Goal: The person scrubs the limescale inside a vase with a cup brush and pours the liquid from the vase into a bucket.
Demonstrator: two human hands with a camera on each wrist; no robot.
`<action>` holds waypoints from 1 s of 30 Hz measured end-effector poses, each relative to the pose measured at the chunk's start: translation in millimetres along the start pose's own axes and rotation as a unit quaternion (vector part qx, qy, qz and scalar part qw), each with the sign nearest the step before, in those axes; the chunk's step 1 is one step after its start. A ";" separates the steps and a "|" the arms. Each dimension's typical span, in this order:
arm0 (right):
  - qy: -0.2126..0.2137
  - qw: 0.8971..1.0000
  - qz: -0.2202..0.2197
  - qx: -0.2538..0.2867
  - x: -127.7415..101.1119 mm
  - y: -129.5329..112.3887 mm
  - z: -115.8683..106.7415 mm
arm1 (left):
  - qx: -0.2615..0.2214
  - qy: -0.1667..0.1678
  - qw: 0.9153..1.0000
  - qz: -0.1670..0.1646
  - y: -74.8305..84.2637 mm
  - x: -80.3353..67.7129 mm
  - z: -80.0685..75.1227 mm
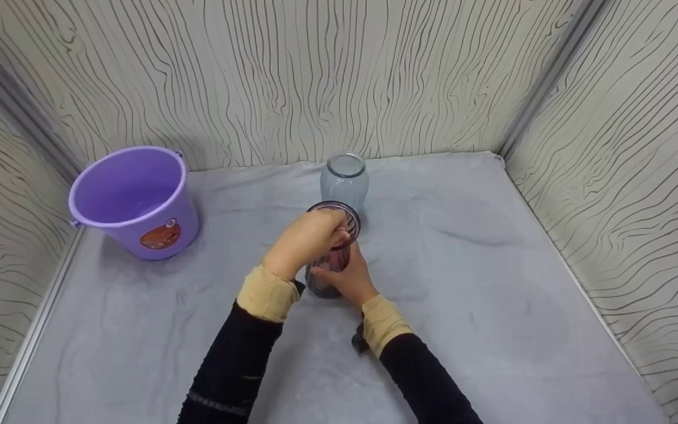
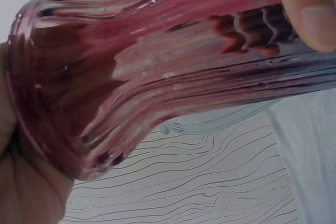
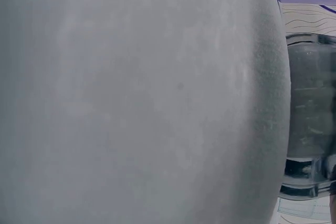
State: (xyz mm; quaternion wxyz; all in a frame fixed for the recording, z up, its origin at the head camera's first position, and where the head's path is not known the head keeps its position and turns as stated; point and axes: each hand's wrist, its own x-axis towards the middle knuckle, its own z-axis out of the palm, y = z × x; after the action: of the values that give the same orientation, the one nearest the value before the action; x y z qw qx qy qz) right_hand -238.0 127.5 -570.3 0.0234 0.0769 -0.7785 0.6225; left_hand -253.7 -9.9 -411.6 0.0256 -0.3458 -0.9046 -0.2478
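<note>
A ribbed glass vase [image 1: 320, 287], pink toward its flared mouth and grey-blue below, stands tilted between both hands in the head view. My left hand [image 1: 309, 235] is bent over the mouth with its fingers down inside the rim; what they do in there is hidden. Lower down, my right hand [image 1: 354, 280] grips the side of the vase, its thumb across the near face. Close up in the left wrist view, the pink vase [image 2: 173, 61] shows dark red shapes through its glass, with a thumb [image 2: 317, 27] against its body.
Just behind the hands stands a pale blue glass vase [image 1: 344, 187]. A purple bucket [image 1: 165, 227] with an orange sticker is at the back left. Grey cloth [image 1: 462, 282] covers the table, and wood-patterned walls [image 1: 292, 82] close in the back and sides.
</note>
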 end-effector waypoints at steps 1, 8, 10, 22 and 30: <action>-0.001 1.000 0.001 0.001 -0.3 0.0 0.1 | 0.001 0.003 1.000 0.000 0.0 -0.3 0.3; -0.002 1.000 0.003 0.007 -1.0 1.7 0.3 | 0.024 0.030 0.999 -0.004 0.6 -1.6 3.2; -0.003 1.000 0.002 0.005 -1.1 1.9 0.3 | 0.031 0.040 0.999 -0.010 1.0 -1.6 3.9; 0.001 1.000 0.014 -0.010 0.8 0.0 -0.1 | 0.004 0.068 0.997 -0.025 5.7 1.0 3.9; -0.001 1.000 0.029 -0.008 -0.2 -2.7 -0.4 | 0.039 0.066 0.996 -0.044 9.9 0.6 5.0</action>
State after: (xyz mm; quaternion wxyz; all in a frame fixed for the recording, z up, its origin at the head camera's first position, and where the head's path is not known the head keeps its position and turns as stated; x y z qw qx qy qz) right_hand -237.4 127.4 -567.7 0.0055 0.0545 -0.7851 0.6169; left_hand -247.2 -0.9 -411.6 0.0878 -0.2877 -0.9242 -0.2352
